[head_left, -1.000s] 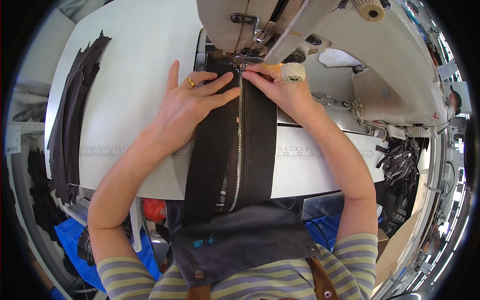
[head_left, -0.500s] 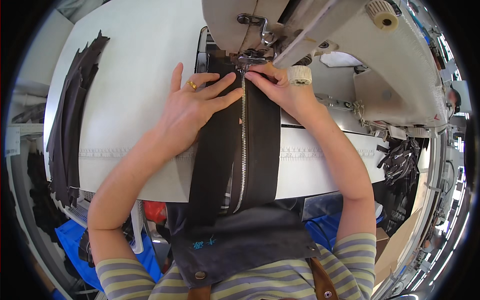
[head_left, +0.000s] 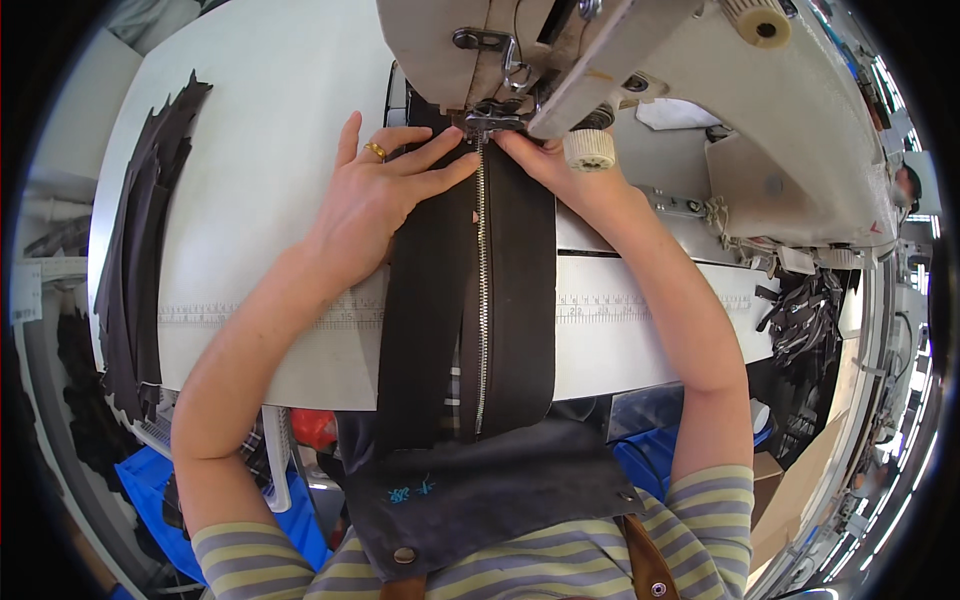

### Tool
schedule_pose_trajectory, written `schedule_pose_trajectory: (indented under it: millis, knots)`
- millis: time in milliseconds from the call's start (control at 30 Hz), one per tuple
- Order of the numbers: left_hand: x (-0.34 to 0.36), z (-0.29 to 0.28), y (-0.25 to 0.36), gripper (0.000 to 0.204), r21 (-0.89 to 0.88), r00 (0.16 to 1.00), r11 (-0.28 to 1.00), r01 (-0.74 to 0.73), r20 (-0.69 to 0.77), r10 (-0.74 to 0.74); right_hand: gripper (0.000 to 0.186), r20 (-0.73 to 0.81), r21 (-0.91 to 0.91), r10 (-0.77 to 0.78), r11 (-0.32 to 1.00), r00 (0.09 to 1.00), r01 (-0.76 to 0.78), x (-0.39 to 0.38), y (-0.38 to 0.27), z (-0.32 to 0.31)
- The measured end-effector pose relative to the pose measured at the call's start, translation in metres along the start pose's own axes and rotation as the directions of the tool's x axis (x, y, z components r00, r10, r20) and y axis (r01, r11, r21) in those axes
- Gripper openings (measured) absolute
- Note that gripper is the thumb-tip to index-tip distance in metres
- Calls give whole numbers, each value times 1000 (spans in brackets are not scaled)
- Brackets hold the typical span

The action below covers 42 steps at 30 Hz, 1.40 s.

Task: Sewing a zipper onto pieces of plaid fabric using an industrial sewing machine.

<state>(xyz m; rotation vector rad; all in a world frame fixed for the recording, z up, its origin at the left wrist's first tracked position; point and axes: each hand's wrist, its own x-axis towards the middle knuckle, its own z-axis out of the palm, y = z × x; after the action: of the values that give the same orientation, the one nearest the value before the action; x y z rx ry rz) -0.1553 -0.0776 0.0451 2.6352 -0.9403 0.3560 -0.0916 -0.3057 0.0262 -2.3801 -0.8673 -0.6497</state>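
A metal-toothed zipper (head_left: 483,290) runs lengthwise between dark fabric panels (head_left: 525,290), straight up to the presser foot (head_left: 488,122) of a sewing machine. My left hand (head_left: 375,200) rests spread over the left panel, its fingertips beside the zipper just in front of the foot. A gold ring is on one finger. My right hand (head_left: 575,178) pinches the fabric right of the foot, thumb on top. The machine head and a white knob hide some of its fingers. The panels' near ends hang over the table edge toward my apron (head_left: 480,485).
The sewing machine body (head_left: 790,150) fills the upper right. Dark fabric strips (head_left: 150,230) lie stacked at the table's left side. A printed ruler (head_left: 250,311) crosses the white table. A bundle of dark pieces (head_left: 805,315) lies off the right edge. Blue bins (head_left: 160,500) stand below.
The view has shifted slightly against the machine. The zipper's near end, bent before, now lies straighter. My right fingers are farther in beside the presser foot; my left hand keeps its spread pose.
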Motion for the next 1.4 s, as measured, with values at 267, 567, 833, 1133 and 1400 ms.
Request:
schedule_pose_trajectory:
  millis: [267,567,833,1133,1400]
  knots:
    - [-1,0,1,44,34,1000,999,-5,17,4,20,34,-99,-108,989,993,111,-11,-24,-25]
    - [-4,-2,4,44,2,999,999,39,35,-39,53,107,-187,-164,965,981,182,-27,-41,-32]
    - [-2,-3,1,46,-3,999,1000,30,45,-29,53,158,-183,-107,974,982,135,-29,-39,-31]
    - [0,-2,4,66,-26,999,999,31,24,-31,51,163,-251,-99,958,982,138,-28,-44,-33]
    - [-2,-3,1,48,8,999,1000,16,51,-17,48,151,-259,-109,955,982,146,-27,-47,-33]
